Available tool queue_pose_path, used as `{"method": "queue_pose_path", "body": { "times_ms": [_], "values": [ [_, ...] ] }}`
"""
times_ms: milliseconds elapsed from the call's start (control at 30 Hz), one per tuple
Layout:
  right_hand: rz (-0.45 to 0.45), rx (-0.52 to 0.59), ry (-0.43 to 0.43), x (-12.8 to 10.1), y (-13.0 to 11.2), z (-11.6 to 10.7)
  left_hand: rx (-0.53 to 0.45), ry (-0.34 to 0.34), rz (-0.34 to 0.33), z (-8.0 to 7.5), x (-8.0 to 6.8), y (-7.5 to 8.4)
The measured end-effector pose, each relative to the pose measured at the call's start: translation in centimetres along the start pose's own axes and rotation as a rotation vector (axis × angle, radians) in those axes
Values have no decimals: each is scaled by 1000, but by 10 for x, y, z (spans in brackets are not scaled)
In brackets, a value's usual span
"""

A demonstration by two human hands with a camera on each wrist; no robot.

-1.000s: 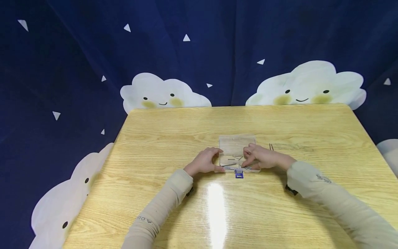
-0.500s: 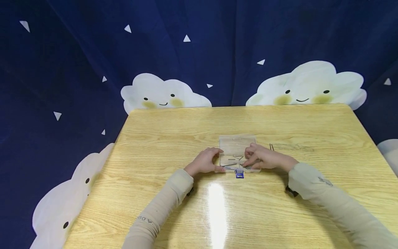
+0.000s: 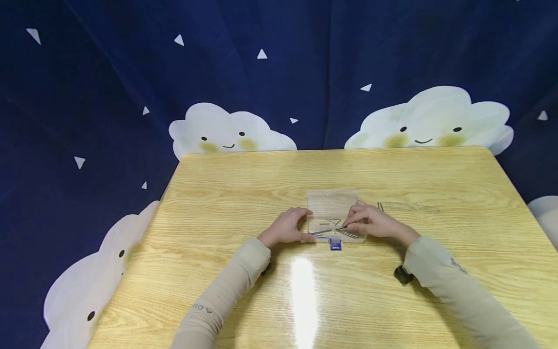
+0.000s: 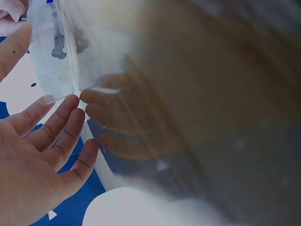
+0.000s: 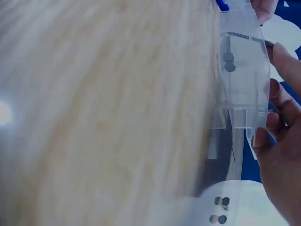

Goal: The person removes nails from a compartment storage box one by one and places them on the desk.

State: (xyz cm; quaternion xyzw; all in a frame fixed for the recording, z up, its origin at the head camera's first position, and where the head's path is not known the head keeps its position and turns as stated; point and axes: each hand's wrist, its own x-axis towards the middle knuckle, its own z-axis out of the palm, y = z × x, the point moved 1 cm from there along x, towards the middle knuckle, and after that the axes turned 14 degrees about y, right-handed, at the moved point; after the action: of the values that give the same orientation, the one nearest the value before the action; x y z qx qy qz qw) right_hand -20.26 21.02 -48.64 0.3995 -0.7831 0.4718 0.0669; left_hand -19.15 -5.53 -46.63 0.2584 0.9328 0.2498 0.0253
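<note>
My right hand (image 3: 370,220) is pinching a thin, dark metal rod (image 3: 341,228), thumb against fingers, over the clear plastic box (image 3: 315,226), just 2 o'clock of its middle. Rod is straight and slim; my fingers hide its other end.

My left hand (image 3: 285,226) sits at the box's 9 o'clock, fingers spread and slightly bent, thumb at the front corner, fingertips by the end wall (can't tell how hard they press).

Box is a shallow rectangle, see-through, lid (image 3: 332,202) laid back flat to 12, small blue latch (image 3: 335,244) sticking out at 6. Thin dividers split the inside. Slim grey metal pins (image 3: 321,234) lie in the 8 o'clock compartment, more straight pins (image 3: 348,234) in the 4 o'clock one. Short bits (image 3: 333,220) lie near the hinge. Round heads show through the plastic in both wrist views.

Two thin rods (image 3: 380,206) lie on the table (image 3: 244,194) at the box's 2 o'clock, past my right wrist. Table is pale, grained wood with a glossy glare streak at 7. Dark blue curtain (image 3: 244,82) with puffy white clouds hangs at 12.
</note>
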Motion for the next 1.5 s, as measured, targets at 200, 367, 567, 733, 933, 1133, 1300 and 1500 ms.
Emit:
{"method": "queue_pose_path", "body": {
  "times_ms": [200, 367, 567, 733, 933, 1133, 1300, 1500],
  "values": [
    [19, -34, 81, 5, -12, 0, 12, 9, 1, -3, 2, 1],
    [10, 8, 119, 12, -34, -4, 10, 19, 8, -3, 4, 1],
    [41, 33, 148, 14, -42, -6, 6, 28, 21, -3, 6, 0],
    [91, 72, 164, 11, -40, -8, -12, 21, 9, -4, 7, 1],
    [204, 64, 190, 2, -37, -11, -9, 6, -19, -3, 6, 2],
    [340, 105, 225, -13, -20, -10, -9, -2, -26, -1, 3, 2],
    [398, 119, 248, -21, -16, -7, -23, -6, -34, 1, -1, 3],
    [497, 132, 282, -22, -21, -7, -11, -9, -17, 1, -1, 4]
  ]
}}
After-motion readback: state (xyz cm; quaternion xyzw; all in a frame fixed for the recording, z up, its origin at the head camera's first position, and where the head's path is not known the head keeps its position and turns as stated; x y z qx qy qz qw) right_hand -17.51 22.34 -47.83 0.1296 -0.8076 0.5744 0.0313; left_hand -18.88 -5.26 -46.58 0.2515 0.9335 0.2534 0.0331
